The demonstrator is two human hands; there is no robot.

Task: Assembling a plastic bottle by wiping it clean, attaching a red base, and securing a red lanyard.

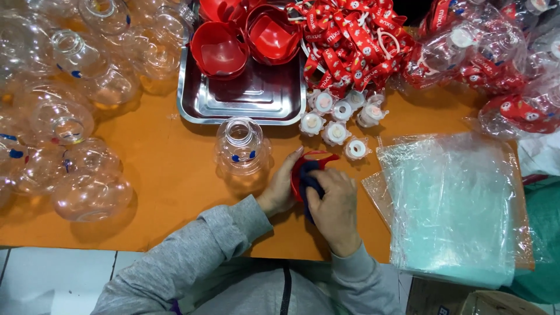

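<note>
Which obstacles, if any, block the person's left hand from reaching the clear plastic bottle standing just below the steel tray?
Probably none: the left hand sits beside the clear plastic bottle, bare orange table between them.

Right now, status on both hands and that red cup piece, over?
Left hand and right hand both closed on red cup piece, dark blue cloth pressed inside. Clear bottle stands beside, untouched. White caps behind, apart.

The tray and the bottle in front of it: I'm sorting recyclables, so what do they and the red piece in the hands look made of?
The tray looks like polished steel: silvery, with mirror-like reflections. The bottle looks like clear, thin plastic, see-through with glossy highlights. The red piece, held between the left hand and right hand, seems to be glossy moulded plastic, like the red bowls on the tray.
</note>
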